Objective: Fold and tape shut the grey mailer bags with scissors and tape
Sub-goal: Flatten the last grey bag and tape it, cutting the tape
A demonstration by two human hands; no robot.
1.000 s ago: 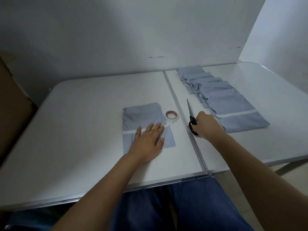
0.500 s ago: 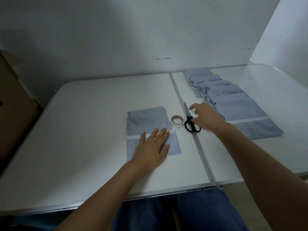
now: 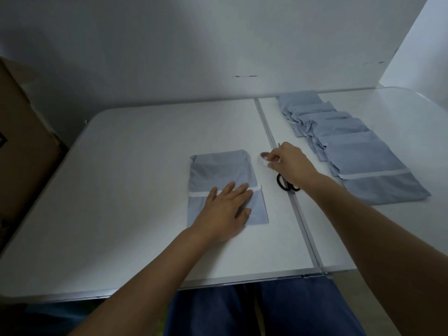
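Grey mailer bag (image 3: 221, 169): flat on the white counter (image 3: 121, 190), centre, white strip across it. Left hand (image 3: 224, 210): fingers straight, pressing the bag's lower half. Tape roll (image 3: 263, 161): at 2 o'clock of the bag, pinched by the right hand (image 3: 288, 161). Scissors (image 3: 286, 185): on the counter seam, under the right wrist. Stack of mailer bags (image 3: 351, 146): overlapped, at 3 o'clock.

No text, label, brand or number is legible on anything in view; the tape roll (image 3: 263, 161) is blurred.
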